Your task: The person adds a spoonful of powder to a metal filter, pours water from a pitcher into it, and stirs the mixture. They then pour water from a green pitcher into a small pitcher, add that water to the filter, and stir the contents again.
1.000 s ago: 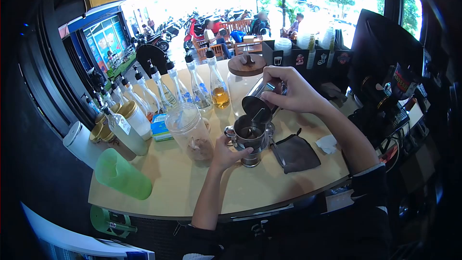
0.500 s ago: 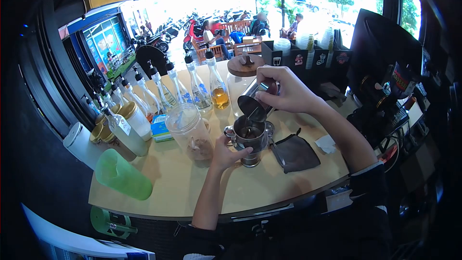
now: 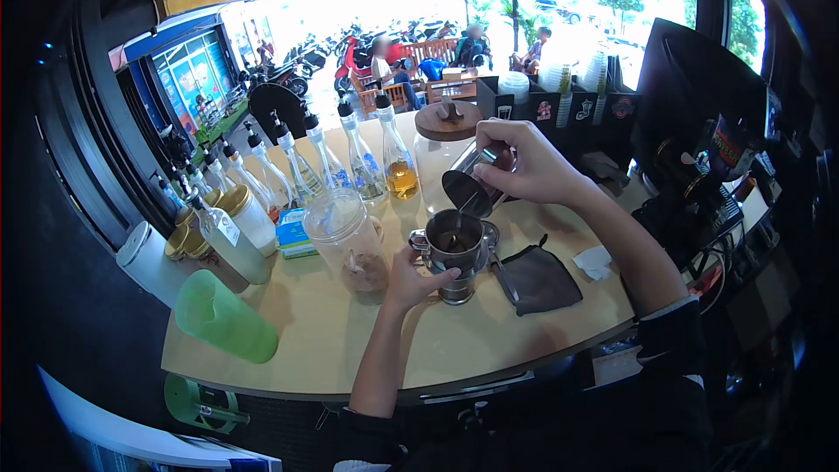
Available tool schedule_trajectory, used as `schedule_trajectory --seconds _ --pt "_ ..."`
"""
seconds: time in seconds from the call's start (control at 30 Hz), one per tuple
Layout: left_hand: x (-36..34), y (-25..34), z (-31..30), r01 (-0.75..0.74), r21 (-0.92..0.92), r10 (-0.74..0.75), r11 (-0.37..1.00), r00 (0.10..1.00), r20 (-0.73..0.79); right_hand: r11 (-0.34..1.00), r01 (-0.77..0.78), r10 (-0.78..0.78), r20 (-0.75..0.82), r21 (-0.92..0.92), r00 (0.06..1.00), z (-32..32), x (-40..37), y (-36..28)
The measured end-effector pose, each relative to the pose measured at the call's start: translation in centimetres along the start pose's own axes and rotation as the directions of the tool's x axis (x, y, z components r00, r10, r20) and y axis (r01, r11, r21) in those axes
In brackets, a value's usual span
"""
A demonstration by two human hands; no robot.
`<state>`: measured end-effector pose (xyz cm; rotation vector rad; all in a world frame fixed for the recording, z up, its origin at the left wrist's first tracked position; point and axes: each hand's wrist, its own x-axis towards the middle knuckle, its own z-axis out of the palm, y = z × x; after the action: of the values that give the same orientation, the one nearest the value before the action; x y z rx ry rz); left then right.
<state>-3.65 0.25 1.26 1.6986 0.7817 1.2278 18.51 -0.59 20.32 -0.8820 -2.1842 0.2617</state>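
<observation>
My right hand [image 3: 516,162] grips a shiny metal cup [image 3: 468,185], tilted mouth-down to the left. Below its lip, a thin dark stream appears to run into a metal vessel [image 3: 454,249] with lugs at its rim and a narrower foot. My left hand [image 3: 418,281] is wrapped round that vessel's left side, thumb across its front. Dark liquid seems to lie inside it. Close by on the left, a clear plastic jar [image 3: 343,240] holds a brownish lump. On the right lies a dark mesh pouch [image 3: 540,281] with a slim handle-like piece beside it.
Several pourer-topped bottles [image 3: 360,157] line the counter's [image 3: 315,345] far left edge. A wooden-lidded glass jar [image 3: 437,153] stands behind the metal cup. At the front left leans a green pitcher [image 3: 225,319]. A crumpled tissue [image 3: 594,262] lies right. People sit outside.
My right hand and the tilted cup have shifted slightly right. The left hand and the lower vessel stay almost where they were.
</observation>
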Motion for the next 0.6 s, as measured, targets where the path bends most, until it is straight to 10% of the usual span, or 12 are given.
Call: schedule_trajectory --seconds 0.37,0.47,0.6 --pt "0.0 -0.3 -0.1 0.043 0.037 -0.042 0.998 0.999 -0.026 0.959 -0.065 0.123 -0.196 0.277 0.973 0.0 -2.4 3.1" --pt "-0.2 0.5 0.1 0.055 0.014 -0.054 0.998 0.997 -0.062 0.756 -0.127 0.356 -0.241 0.642 0.903 0.9 -4.7 6.1" --pt "-0.2 0.1 0.1 0.035 -0.015 -0.036 0.999 0.998 -0.05 0.758 -0.234 0.487 -0.29 0.609 0.824 2.7 -9.1 12.1"
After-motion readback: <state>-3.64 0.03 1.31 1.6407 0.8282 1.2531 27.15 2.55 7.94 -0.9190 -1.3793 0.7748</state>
